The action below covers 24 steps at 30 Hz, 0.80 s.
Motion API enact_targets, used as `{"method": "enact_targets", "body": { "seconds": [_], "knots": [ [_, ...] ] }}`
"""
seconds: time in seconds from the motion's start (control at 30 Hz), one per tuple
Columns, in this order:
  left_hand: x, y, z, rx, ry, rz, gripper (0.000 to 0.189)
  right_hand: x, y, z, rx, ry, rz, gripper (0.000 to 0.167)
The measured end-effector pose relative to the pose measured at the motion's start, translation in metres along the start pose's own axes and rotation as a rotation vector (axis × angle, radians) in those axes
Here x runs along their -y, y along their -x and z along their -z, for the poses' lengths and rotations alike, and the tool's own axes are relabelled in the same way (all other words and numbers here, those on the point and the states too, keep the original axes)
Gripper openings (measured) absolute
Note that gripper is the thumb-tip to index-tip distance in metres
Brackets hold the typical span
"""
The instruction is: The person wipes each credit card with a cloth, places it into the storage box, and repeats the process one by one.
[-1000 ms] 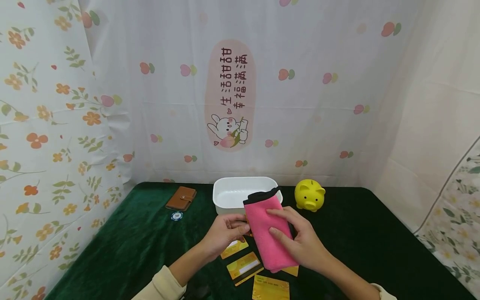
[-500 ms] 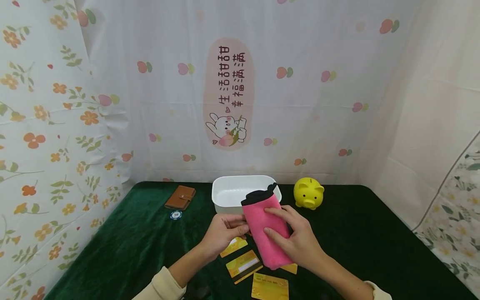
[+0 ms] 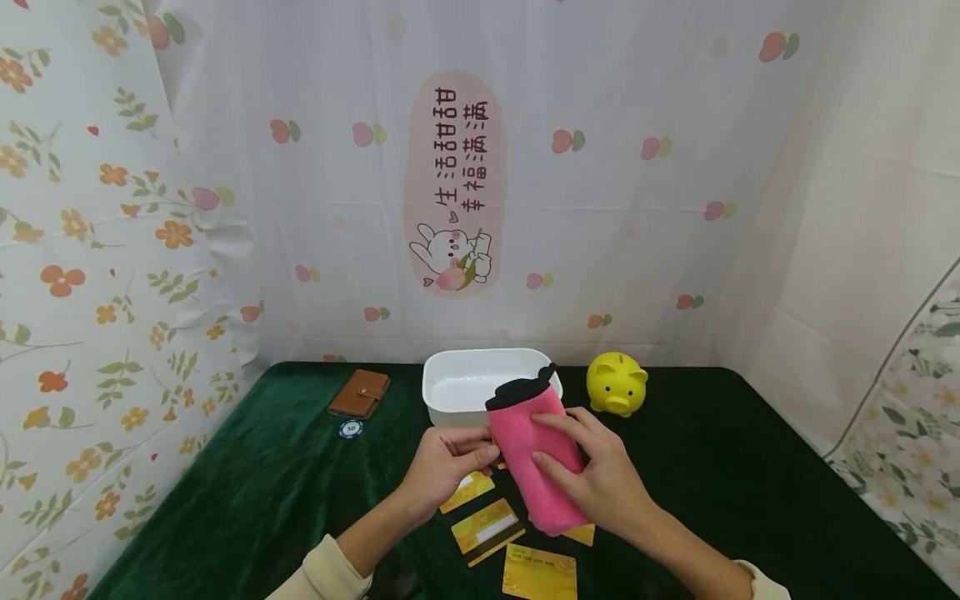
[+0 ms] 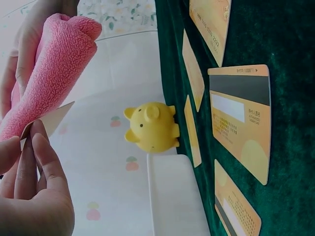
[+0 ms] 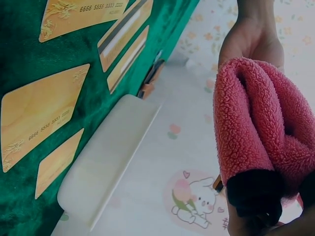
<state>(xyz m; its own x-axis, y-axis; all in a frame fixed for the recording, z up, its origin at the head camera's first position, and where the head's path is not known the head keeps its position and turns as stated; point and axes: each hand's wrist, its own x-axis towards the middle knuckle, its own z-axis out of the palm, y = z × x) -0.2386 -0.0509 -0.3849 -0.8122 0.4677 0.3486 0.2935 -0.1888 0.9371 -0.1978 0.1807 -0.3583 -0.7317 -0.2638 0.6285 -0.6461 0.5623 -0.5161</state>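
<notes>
A pink fleecy cloth (image 3: 517,442) with a black edge is rolled up and tilted above the table. My right hand (image 3: 603,479) grips it from the right, thumb and fingers around the roll. My left hand (image 3: 446,468) pinches a thin card (image 4: 58,118) between thumb and fingers; the card sits right against the cloth, partly behind it. In the right wrist view the loose folds of the roll show, and a small corner of the card (image 5: 218,184) peeks out beside the black edge. Below the hands lie several gold bank cards (image 3: 489,532) on the green cloth.
A white rectangular tub (image 3: 461,375) stands at the back, behind the hands. To its right is a yellow piggy bank (image 3: 617,384). At the back left lie a brown wallet (image 3: 360,393) and a poker chip (image 3: 350,428). Dark green velvet (image 3: 262,500) covers the table.
Both hands stay nearly in place. The black edge of the pink cloth has curled a little tighter, with a tip sticking up. The whole head view has shifted slightly.
</notes>
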Motion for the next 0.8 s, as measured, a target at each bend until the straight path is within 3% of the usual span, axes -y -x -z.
{"method": "enact_targets", "body": {
  "seconds": [0.37,0.8],
  "knots": [
    [-0.002,0.001,0.002,-0.047,-0.047,0.032,0.034,-0.009,0.003,0.005,-0.035,0.045,-0.027,0.049],
    [-0.002,0.003,0.005,-0.052,-0.038,0.052,0.035,-0.029,0.007,0.009,-0.078,0.080,-0.014,0.050]
  ]
}}
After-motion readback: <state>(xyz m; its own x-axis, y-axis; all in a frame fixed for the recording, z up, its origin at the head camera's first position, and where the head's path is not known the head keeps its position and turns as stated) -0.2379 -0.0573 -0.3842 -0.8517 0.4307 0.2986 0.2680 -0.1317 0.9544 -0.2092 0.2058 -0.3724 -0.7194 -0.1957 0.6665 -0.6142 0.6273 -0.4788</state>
